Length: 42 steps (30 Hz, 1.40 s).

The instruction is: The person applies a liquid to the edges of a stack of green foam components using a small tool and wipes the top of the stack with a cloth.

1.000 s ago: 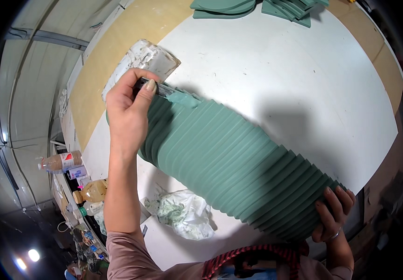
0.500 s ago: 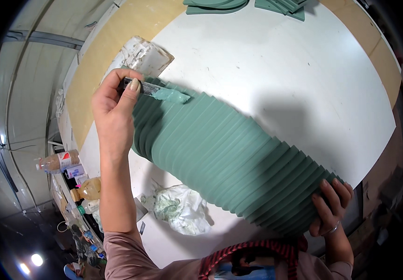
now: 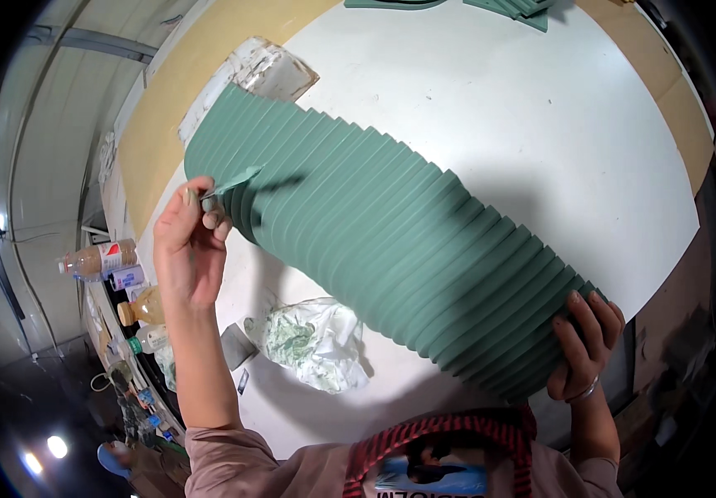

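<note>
A long row of green, thin curved pieces (image 3: pixel 375 241), overlapping like tilted slats, stretches diagonally across the white table (image 3: pixel 557 108). My left hand (image 3: pixel 192 236) is closed in a pinch on a narrow putty knife at the row's upper left end. Its blade carries green paste (image 3: pixel 242 178) and shows nearly edge-on above the pieces, casting a shadow on them; I cannot tell if it touches. Fingers hide the handle. At the lower right end my right hand (image 3: pixel 586 344) wraps its fingers round the last pieces, steadying that end.
A stained white block (image 3: pixel 271 70) stands behind the upper left end. Near me lie a crumpled, green-smeared cloth (image 3: pixel 312 340) and a small grey block (image 3: pixel 238 347). Bottles (image 3: pixel 101 259) line the left side. More green pieces (image 3: pixel 511 10) lie at the far edge.
My left hand has moved down toward the near side of the row, turning the knife from flat to edge-on. The upper left pieces it covered now show. My right hand keeps its hold.
</note>
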Available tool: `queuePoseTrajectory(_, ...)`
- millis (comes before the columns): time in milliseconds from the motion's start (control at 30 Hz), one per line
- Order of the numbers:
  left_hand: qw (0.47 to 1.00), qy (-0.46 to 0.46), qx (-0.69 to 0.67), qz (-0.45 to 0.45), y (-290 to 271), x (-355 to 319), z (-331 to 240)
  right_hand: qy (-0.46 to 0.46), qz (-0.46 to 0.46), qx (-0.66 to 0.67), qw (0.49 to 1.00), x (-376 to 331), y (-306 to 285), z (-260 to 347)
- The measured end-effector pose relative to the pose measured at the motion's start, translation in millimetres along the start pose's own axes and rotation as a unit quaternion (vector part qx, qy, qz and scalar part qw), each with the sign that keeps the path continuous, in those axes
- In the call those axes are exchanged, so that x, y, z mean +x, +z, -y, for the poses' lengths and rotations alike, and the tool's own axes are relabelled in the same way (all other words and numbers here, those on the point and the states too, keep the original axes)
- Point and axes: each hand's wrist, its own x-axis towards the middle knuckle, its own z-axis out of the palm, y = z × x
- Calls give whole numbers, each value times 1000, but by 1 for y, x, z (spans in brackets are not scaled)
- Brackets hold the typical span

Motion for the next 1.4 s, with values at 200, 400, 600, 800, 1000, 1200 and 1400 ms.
queuePoseTrajectory(200,989,-53,-130,-46,-36,-45,22,-29,-17,6,999,3,1,-3)
queuePoseTrajectory(400,968,-93,-230,-38,-32,-77,41,-45,-27,4,999,7,2,-2)
queuePoseTrajectory(600,958,-68,-273,51,-32,-95,51,-56,-30,4,998,5,4,-4)
queuePoseTrajectory(800,951,-61,-277,126,-20,-111,61,-59,-32,-10,998,6,3,-3)
queuePoseTrajectory(1000,967,-72,-231,82,-5,-125,67,-68,-49,-19,996,6,6,-3)
queuePoseTrajectory(1200,994,-3,-97,51,-3,-136,80,-75,-60,-29,995,6,7,-2)
queuePoseTrajectory(1400,979,-24,-198,34,15,-148,96,-77,-61,-38,994,6,7,-3)
